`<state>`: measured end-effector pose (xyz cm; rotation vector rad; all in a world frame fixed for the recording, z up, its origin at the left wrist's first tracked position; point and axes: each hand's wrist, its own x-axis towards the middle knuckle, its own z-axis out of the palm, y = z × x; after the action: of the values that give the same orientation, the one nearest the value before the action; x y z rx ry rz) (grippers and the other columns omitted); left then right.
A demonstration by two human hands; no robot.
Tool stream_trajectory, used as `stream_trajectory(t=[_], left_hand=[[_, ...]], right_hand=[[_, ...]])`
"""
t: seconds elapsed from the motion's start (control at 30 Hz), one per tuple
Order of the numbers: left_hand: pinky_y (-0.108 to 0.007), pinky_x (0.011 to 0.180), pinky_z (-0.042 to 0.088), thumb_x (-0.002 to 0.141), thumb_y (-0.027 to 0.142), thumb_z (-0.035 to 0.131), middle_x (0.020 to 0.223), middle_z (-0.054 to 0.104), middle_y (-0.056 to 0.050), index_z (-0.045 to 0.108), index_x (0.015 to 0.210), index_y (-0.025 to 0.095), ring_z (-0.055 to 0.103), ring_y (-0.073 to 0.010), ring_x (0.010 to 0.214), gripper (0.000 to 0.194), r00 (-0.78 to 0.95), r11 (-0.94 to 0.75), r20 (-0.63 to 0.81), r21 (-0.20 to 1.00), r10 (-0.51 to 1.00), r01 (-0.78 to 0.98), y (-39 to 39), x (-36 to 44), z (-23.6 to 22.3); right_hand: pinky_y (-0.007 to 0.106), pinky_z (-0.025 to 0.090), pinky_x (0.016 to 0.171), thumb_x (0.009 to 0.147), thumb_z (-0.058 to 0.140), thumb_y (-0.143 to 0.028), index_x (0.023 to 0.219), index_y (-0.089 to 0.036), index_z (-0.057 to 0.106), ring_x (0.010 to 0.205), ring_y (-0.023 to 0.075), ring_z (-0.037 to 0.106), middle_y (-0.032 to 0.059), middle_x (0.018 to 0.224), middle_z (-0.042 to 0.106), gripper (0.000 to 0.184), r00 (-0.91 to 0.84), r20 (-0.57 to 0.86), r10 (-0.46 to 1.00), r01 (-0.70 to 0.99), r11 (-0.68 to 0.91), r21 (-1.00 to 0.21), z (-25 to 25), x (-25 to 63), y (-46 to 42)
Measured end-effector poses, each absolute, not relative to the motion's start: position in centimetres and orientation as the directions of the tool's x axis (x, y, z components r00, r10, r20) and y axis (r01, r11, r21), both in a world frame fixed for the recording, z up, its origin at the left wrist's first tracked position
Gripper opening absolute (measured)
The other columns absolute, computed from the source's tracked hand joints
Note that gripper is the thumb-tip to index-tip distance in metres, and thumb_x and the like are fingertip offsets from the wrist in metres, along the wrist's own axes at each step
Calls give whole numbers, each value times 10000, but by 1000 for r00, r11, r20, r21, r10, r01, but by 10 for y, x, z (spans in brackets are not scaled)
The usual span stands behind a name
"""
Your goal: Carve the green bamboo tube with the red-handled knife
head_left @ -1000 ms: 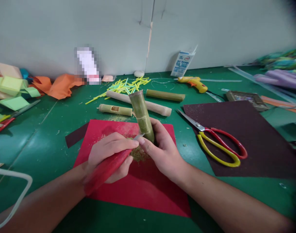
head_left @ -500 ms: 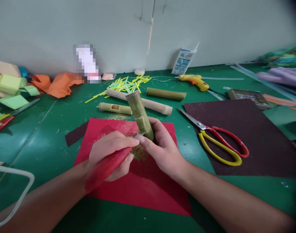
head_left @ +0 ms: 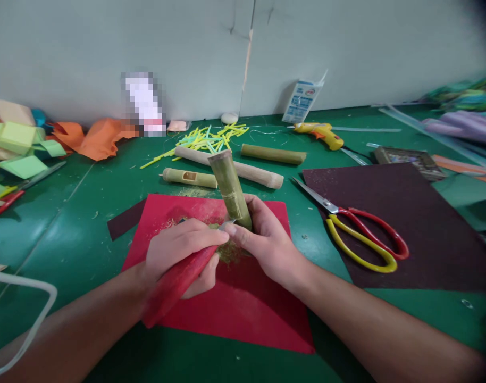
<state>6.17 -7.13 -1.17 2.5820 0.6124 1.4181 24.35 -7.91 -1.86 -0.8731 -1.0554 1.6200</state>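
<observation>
My right hand (head_left: pixel 267 242) is wrapped round the lower end of a green bamboo piece (head_left: pixel 229 186), which stands tilted up and away from me. In my left hand (head_left: pixel 179 250) is a knife with a red handle (head_left: pixel 169 287), gripped tight. Its small metal blade (head_left: pixel 227 225) touches the bamboo just above my right thumb. A heap of green shavings (head_left: pixel 229 252) lies under both hands on a red sheet (head_left: pixel 243 303).
Beyond the red sheet lie three more bamboo sticks (head_left: pixel 189 177) (head_left: pixel 235 166) (head_left: pixel 273 154) and several yellow and green straw bits (head_left: pixel 205 139). Red and yellow scissors (head_left: pixel 358 234) rest on a dark sheet (head_left: pixel 406 223) to the right. A yellow glue gun (head_left: pixel 318 133) and folded coloured papers (head_left: pixel 15 143) flank the green table (head_left: pixel 59 229).
The bamboo has tipped very slightly and the knife hand has edged a little. Both hands keep their grip.
</observation>
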Motion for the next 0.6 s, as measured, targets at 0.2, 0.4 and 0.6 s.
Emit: stream_trajectory(t=[0.2, 0.4, 0.6], left_hand=[[-250, 617, 622, 788, 24, 602, 803, 704, -58, 657, 1021, 114, 680, -135, 673, 256, 486, -917, 782, 276, 389, 289, -72, 61, -6], [-233, 625, 623, 812, 58, 591, 817, 710, -39, 646, 1032, 143, 683, -123, 673, 242, 496, -908, 766, 281, 408, 312, -74, 57, -2], [-257, 614, 637, 783, 44, 599, 803, 710, -48, 644, 1068, 145, 687, -146, 671, 306, 521, -920, 761, 272, 385, 283, -73, 57, -1]], right_hand=[[230, 464, 607, 710, 870, -334, 1094, -228, 551, 656, 87, 488, -54, 802, 554, 511, -306, -65, 950, -346, -174, -922, -17, 243, -79], [225, 476, 598, 675, 898, -343, 1037, -225, 545, 656, 84, 514, -61, 788, 556, 519, -288, -78, 955, -336, -177, -925, -15, 243, -80], [233, 488, 605, 678, 894, -368, 1034, -236, 521, 653, 95, 540, -55, 775, 595, 532, -302, -79, 950, -314, -177, -933, -12, 244, -79]])
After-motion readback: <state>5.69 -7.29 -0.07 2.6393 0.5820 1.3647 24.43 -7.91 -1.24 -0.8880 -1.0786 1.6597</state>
